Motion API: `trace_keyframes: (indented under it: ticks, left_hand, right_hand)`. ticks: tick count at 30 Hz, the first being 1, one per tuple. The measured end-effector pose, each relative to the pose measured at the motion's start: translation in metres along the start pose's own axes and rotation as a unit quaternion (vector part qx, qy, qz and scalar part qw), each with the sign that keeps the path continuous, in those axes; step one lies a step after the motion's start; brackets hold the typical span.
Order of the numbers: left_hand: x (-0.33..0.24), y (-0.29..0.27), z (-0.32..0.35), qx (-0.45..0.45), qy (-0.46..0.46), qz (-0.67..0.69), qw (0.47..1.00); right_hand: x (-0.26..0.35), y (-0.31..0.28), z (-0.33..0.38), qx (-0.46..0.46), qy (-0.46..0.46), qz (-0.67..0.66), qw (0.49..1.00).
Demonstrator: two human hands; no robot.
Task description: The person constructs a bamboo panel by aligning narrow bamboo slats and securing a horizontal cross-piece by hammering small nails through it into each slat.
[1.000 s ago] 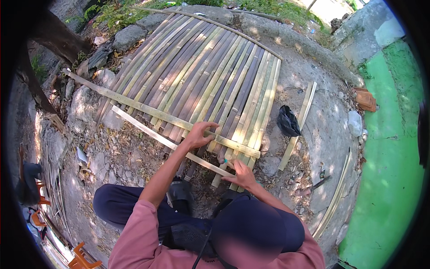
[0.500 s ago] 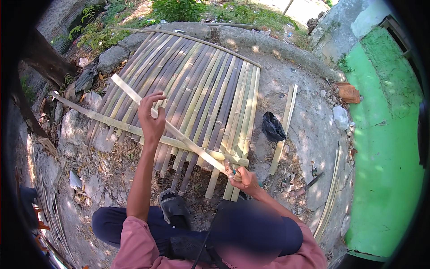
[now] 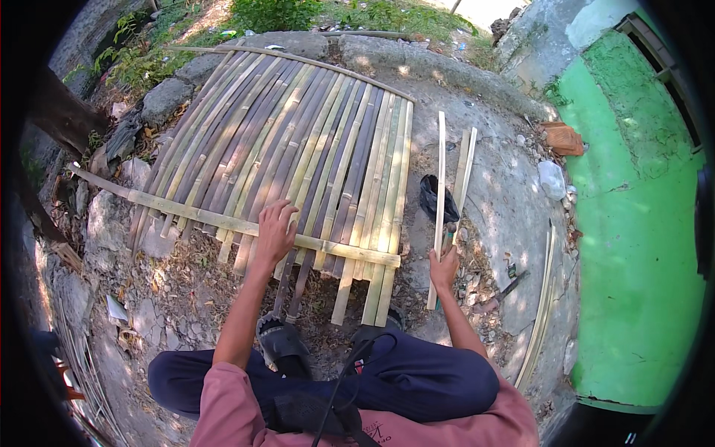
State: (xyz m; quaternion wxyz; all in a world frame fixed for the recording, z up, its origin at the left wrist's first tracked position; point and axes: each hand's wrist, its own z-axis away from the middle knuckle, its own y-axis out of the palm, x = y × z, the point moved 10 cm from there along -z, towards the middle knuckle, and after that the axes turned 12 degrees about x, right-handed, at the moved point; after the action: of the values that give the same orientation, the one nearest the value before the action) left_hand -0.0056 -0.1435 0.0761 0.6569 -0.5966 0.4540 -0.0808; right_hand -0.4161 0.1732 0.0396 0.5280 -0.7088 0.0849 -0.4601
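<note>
A panel of many bamboo slats (image 3: 298,141) lies on the ground before me, crossed near its close end by a split bamboo strip (image 3: 179,207). My left hand (image 3: 275,229) is over that crosswise strip, fingers loosely curled and apart, holding nothing. Off the panel's right side, my right hand (image 3: 445,268) is closed around a narrow pale bamboo strip (image 3: 440,179), which points away from me. A small teal-and-dark tool (image 3: 450,231) shows by the same hand; its kind is unclear and the fingers partly hide it.
Beyond my right hand sit a black plastic bag (image 3: 430,195) and another bamboo strip (image 3: 468,164). A dark-bladed tool (image 3: 510,290) lies further right, before long thin strips (image 3: 541,313) and a green wall (image 3: 633,283). Rocks (image 3: 167,100) border the left side.
The pale strip has swung from lying diagonally across the panel to the right of it, carried by my right hand. My left hand has let go of it and come down toward the crosswise strip.
</note>
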Motion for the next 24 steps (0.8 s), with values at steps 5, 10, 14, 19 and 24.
trace_keyframes:
  ticks: [5, 10, 14, 19, 24]
  left_hand:
    - [0.011, 0.037, 0.013, 0.036, -0.017, -0.040, 0.998]
    - [0.012, 0.049, 0.023, 0.031, -0.020, -0.081, 0.996]
    - [0.023, 0.044, 0.030, 0.035, -0.039, -0.090, 0.995]
    - [0.018, 0.043, 0.026, 0.032, -0.029, -0.082, 0.996]
    - [0.021, 0.038, 0.030, 0.022, -0.028, -0.081, 0.996]
  right_hand:
    - [-0.050, -0.004, 0.015, -0.064, 0.040, -0.010, 0.997]
    - [-0.098, -0.031, 0.007, -0.092, 0.066, 0.018, 0.993]
    - [-0.105, -0.031, 0.006, -0.095, 0.074, 0.052, 0.991]
    - [-0.134, -0.026, 0.013, -0.023, 0.116, 0.152, 0.981]
    - [-0.112, -0.003, 0.016, 0.087, 0.086, 0.037, 0.992]
